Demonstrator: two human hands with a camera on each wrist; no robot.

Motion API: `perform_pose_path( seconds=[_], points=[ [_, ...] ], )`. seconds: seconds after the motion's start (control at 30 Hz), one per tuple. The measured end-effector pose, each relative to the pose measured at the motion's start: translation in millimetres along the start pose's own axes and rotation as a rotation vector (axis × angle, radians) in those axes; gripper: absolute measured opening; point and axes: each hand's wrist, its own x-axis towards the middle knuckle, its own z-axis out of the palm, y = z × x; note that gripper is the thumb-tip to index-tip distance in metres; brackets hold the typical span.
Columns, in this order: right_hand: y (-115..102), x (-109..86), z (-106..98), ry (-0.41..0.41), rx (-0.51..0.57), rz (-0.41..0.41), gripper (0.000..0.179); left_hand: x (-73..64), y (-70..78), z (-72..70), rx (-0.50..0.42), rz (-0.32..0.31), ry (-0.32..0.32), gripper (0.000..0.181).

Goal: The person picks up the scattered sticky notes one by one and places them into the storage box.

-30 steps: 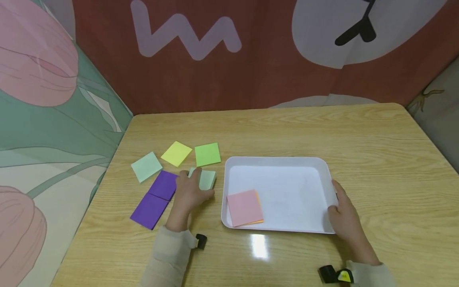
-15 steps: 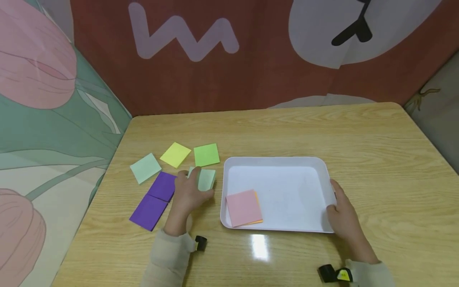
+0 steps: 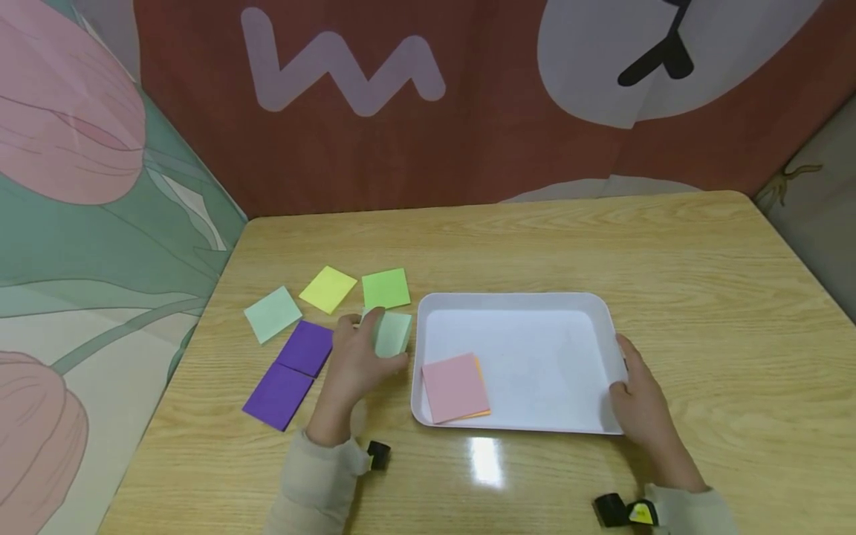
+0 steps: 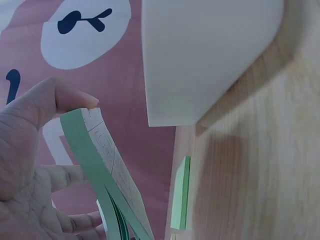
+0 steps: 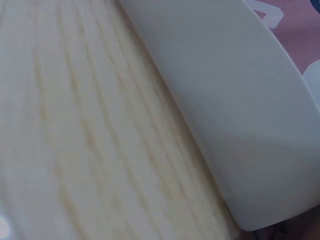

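My left hand [image 3: 357, 364] pinches a pale green sticky note pad [image 3: 393, 334] by its edges, just left of the white tray [image 3: 515, 299]. In the left wrist view the pad [image 4: 97, 150] is tilted between thumb and fingers, and its sheets part a little at the lower end. My right hand [image 3: 645, 401] grips the tray's right side, thumb at the rim and fingers along the outer wall. Inside the tray's front left corner lies a pink sticky note pad [image 3: 456, 388], with an orange edge [image 3: 481, 413] peeping out beneath. The right hand is out of the right wrist view, where the tray wall [image 5: 230, 105] shows.
Left of the tray, on the wooden table [image 3: 535, 249], lie a mint pad [image 3: 273, 314], a yellow pad [image 3: 328, 290], a bright green pad [image 3: 386, 288] and two purple pads [image 3: 305, 348] edge to edge. A patterned cloth wall [image 3: 374, 163] borders the table's far edge.
My left hand has shifted slightly right with the pale green pad, bringing it closer to the tray's left side. The right hand and tray stay in place.
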Motion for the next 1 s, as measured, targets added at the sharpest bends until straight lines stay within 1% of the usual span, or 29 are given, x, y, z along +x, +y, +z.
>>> perform_pose_path(
  seconds=[0.13,0.33,0.63,0.73,1.0],
  points=[
    [0,-0.4,-1,-0.005,-0.004,0.008,0.061,-2.1,3.1,0.3,-0.019,0.03,0.014,0.074],
    [-1,-0.5,-1,-0.004,0.003,0.004,0.062,-3.5,5.4,2.9,-0.045,0.057,0.025,0.074],
    [-1,-0.1,0,-0.002,0.017,-0.011,0.062,-4.5,9.3,3.5,-0.046,0.041,0.005,0.074],
    [-2,-0.3,0,-0.006,0.018,-0.003,0.062,-4.5,10.3,3.6,-0.044,0.044,-0.002,0.074],
    [-2,-0.7,0,-0.013,0.022,0.012,0.061,-5.4,12.5,6.0,-0.052,0.077,0.007,0.074]
  ],
)
